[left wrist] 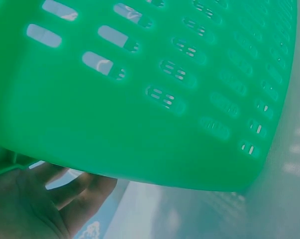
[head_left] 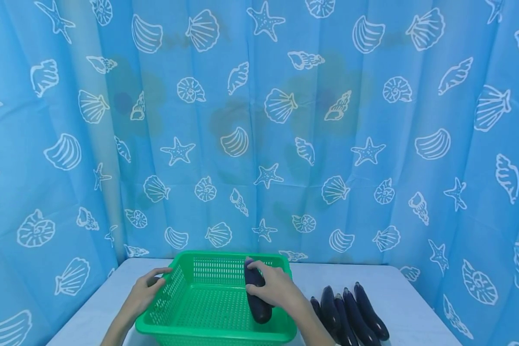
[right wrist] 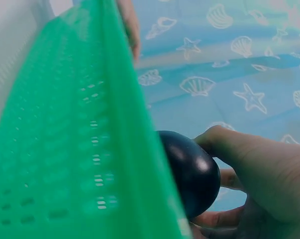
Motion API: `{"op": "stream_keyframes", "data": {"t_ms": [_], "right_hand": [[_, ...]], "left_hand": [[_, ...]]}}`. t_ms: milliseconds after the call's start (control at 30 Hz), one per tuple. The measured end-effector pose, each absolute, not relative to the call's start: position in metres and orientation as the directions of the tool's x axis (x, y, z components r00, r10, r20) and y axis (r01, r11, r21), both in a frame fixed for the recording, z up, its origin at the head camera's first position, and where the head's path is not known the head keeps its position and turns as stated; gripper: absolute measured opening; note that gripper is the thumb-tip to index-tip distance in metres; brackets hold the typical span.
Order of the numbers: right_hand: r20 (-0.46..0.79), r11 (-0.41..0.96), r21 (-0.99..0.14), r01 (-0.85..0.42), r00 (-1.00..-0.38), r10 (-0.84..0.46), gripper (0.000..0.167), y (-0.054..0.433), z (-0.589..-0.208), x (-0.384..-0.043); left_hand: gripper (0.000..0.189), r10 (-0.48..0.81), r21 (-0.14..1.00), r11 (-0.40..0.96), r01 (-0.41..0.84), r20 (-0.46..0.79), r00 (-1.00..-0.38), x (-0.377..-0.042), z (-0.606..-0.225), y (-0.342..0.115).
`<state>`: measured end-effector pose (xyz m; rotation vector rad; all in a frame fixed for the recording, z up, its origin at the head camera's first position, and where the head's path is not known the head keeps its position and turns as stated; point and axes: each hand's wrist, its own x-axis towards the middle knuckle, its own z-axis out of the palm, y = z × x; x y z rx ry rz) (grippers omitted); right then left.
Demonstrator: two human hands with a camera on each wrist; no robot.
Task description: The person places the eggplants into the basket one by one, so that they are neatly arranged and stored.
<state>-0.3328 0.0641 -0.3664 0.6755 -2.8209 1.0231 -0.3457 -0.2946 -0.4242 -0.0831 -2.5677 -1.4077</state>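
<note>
My right hand (head_left: 273,286) grips a dark purple eggplant (head_left: 259,307) over the right side of a green plastic basket (head_left: 216,339). The eggplant slants, its stem end toward the back and its rounded end toward me. In the right wrist view, thumb and fingers wrap around the glossy eggplant (right wrist: 192,174), partly hidden by the basket wall (right wrist: 80,129). My left hand (head_left: 143,292) touches the basket's left rim, its fingers loosely spread. In the left wrist view, the left hand (left wrist: 45,204) is at the rim, fingertips partly covered by the basket wall (left wrist: 100,134).
Several eggplants (head_left: 354,312) lie side by side on the white table (head_left: 408,298), right of the basket. A blue curtain (head_left: 259,144) with white shells and starfish hangs behind the table and along both sides.
</note>
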Motion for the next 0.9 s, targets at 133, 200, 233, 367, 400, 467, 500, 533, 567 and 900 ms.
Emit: {"op": "stream_keyframes", "data": {"t_ms": [133, 200, 233, 367, 400, 467, 500, 533, 567, 900], "right_hand": [[0.185, 0.678, -0.612, -0.407, -0.907, -0.377, 0.049, 0.053, -0.371, -0.332], [0.178, 0.666, -0.629, -0.401, -0.908, -0.379, 0.048, 0.048, -0.372, -0.332], [0.171, 0.655, -0.643, -0.396, -0.909, -0.381, 0.048, 0.046, -0.373, -0.331], [0.148, 0.624, -0.684, -0.379, -0.909, -0.391, 0.048, 0.039, -0.375, -0.331], [0.145, 0.619, -0.689, -0.377, -0.908, -0.393, 0.048, 0.037, -0.376, -0.331], [0.138, 0.617, -0.694, -0.371, -0.91, -0.391, 0.048, 0.034, -0.378, -0.332], [0.136, 0.62, -0.693, -0.369, -0.911, -0.39, 0.048, 0.032, -0.379, -0.332], [0.133, 0.624, -0.69, -0.367, -0.911, -0.389, 0.048, 0.03, -0.38, -0.333], [0.131, 0.631, -0.684, -0.366, -0.912, -0.388, 0.047, 0.029, -0.381, -0.333], [0.084, 0.632, -0.699, -0.335, -0.916, -0.393, 0.048, 0.016, -0.386, -0.335]], "left_hand": [[0.042, -0.05, 0.832, 0.534, 0.149, 0.207, -0.977, -0.346, -0.424, -0.295], [0.042, -0.052, 0.833, 0.533, 0.147, 0.206, -0.977, -0.346, -0.424, -0.295], [0.042, -0.053, 0.832, 0.535, 0.147, 0.207, -0.977, -0.346, -0.424, -0.295], [0.04, -0.062, 0.831, 0.539, 0.138, 0.203, -0.977, -0.346, -0.424, -0.295], [0.039, -0.069, 0.833, 0.538, 0.132, 0.199, -0.978, -0.347, -0.424, -0.295], [0.039, -0.069, 0.832, 0.538, 0.131, 0.199, -0.978, -0.346, -0.424, -0.294], [0.04, -0.065, 0.832, 0.538, 0.135, 0.2, -0.978, -0.346, -0.423, -0.294], [0.04, -0.062, 0.831, 0.538, 0.139, 0.204, -0.977, -0.346, -0.423, -0.294], [0.04, -0.059, 0.831, 0.538, 0.143, 0.207, -0.977, -0.345, -0.423, -0.294], [0.039, -0.064, 0.824, 0.55, 0.135, 0.203, -0.977, -0.344, -0.422, -0.293]]}}
